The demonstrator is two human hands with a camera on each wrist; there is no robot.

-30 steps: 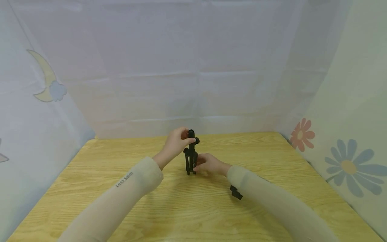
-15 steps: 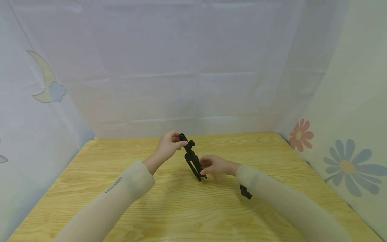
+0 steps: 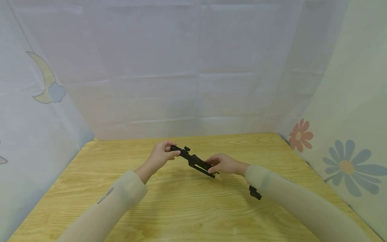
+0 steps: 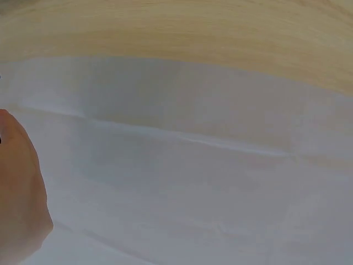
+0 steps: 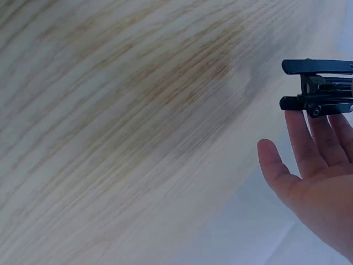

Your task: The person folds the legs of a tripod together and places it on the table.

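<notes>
A black mini tripod (image 3: 193,160) with folded legs and a side knob is held slantwise above the table, its top toward the left. My left hand (image 3: 158,155) pinches that top end between thumb and fingers. Near the feet, my right hand (image 3: 226,164) touches the legs. In the right wrist view its fingers reach nearly straight against one tripod leg (image 5: 317,67), with the thumb (image 5: 268,157) standing apart. Only part of the left hand (image 4: 22,193) shows in the left wrist view, and its fingertips are out of frame.
A small black part (image 3: 255,192) lies on the wooden table (image 3: 187,211), partly hidden by the right sleeve (image 3: 278,188). A pale cloth backdrop (image 3: 193,101) rises behind the far edge, with printed side cloths at left and right.
The tripod has tipped from upright to a low slant, its top swinging left and down with the left hand. The right hand has shifted rightward along with the feet.
</notes>
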